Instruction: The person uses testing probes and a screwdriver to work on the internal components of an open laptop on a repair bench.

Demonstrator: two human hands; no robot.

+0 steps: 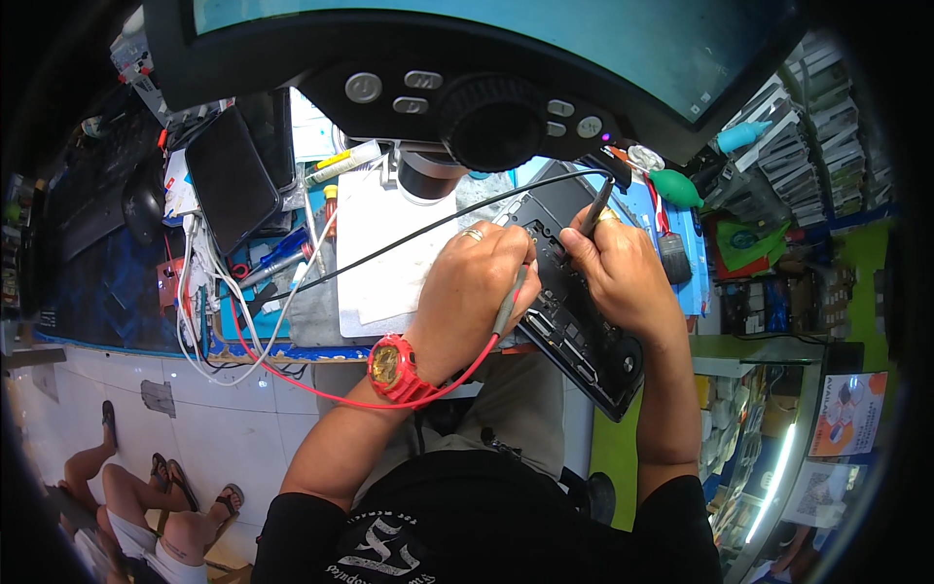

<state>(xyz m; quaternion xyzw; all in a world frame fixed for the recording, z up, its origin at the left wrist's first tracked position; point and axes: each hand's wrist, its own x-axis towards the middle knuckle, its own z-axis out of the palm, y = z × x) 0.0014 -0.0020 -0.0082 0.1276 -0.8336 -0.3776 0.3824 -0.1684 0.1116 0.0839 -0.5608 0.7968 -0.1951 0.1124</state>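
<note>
An opened black device [584, 336], its inner board exposed, lies tilted on the bench before me. My left hand [472, 287], with a ring and a red wristwatch, grips a grey probe [509, 302] with a red lead, tip down on the board. My right hand [613, 268] grips a black probe [595, 209] whose black lead [409, 238] runs off to the left; its tip also touches the board near the top. The two hands are close together over the device's upper part.
A microscope head [486, 112] with knobs hangs above the work. A white mat [375, 248], a dark phone [232, 180], tweezers, tools and white cables lie to the left. A green air blower [674, 187] and a brush lie right. Another person's legs [146, 496] are lower left.
</note>
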